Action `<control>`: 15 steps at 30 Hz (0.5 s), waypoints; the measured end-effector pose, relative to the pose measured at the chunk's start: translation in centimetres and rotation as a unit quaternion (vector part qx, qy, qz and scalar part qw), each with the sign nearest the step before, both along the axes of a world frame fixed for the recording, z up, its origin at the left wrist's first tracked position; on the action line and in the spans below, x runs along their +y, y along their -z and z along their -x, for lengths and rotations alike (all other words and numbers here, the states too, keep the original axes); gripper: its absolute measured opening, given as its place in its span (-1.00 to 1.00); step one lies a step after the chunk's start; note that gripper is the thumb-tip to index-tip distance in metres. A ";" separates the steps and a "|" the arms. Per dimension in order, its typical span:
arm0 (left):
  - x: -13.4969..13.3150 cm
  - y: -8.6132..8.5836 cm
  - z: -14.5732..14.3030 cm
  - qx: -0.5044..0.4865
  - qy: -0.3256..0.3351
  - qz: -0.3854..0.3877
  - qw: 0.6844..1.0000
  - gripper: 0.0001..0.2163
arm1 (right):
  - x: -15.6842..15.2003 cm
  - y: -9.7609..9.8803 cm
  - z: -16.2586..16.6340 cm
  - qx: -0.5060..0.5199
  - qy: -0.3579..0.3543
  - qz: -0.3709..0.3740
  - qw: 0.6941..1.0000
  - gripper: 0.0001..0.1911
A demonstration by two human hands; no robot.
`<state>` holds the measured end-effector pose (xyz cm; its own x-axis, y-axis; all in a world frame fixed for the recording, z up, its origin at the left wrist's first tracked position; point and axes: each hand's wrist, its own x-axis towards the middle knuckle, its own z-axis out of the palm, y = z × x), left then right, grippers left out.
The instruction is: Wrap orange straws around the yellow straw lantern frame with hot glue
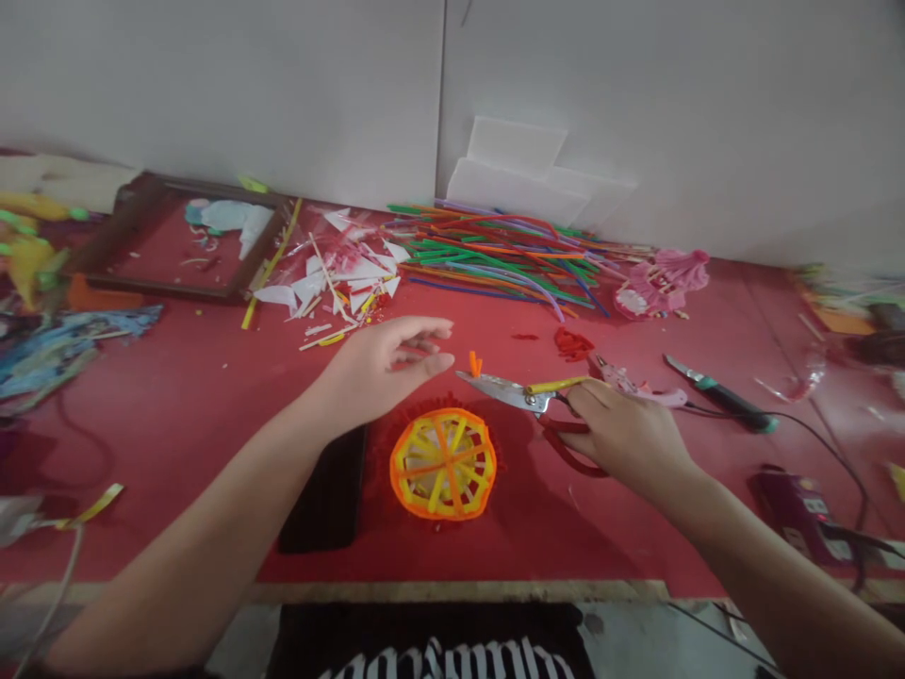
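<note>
1. The right hand [622, 429] is closing its fingers around the red handles of the scissors [527, 396], blades pointing left, with a yellow strip [558, 385] lying along them.
2. The left hand [386, 363] is hovering empty, fingers loosely spread, just left of a small orange piece [475, 363].
3. A round orange-and-yellow woven disc [443, 464] is lying on the red bench [176, 415] between both hands.
4. Coloured straws [495, 253] are piling up by the wall.
</note>
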<state>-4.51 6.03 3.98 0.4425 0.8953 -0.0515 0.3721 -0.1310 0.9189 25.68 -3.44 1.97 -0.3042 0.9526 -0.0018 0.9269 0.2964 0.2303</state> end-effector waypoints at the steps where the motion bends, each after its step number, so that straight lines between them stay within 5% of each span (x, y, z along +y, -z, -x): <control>1: 0.9 0.1 -0.5 -0.007 0.028 0.022 0.999 -0.54 | 0.3 -0.3 0.1 -0.006 -0.008 -0.005 1.000 -0.58; 6: 2.5 0.4 -1.8 -0.038 0.105 0.076 0.991 -0.64 | 1.1 -1.3 0.6 -0.003 -0.043 -0.024 0.999 -0.62; 15: 2.8 0.2 -1.3 0.055 0.074 -0.052 0.994 -0.77 | 1.1 -1.3 1.0 0.017 0.011 0.032 0.999 -0.57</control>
<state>-3.20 8.84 3.79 0.5658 0.8244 -0.0179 0.4401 -0.2835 0.8520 24.72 -2.30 3.23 -0.2835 0.9576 -0.0520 0.9405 0.2882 0.1799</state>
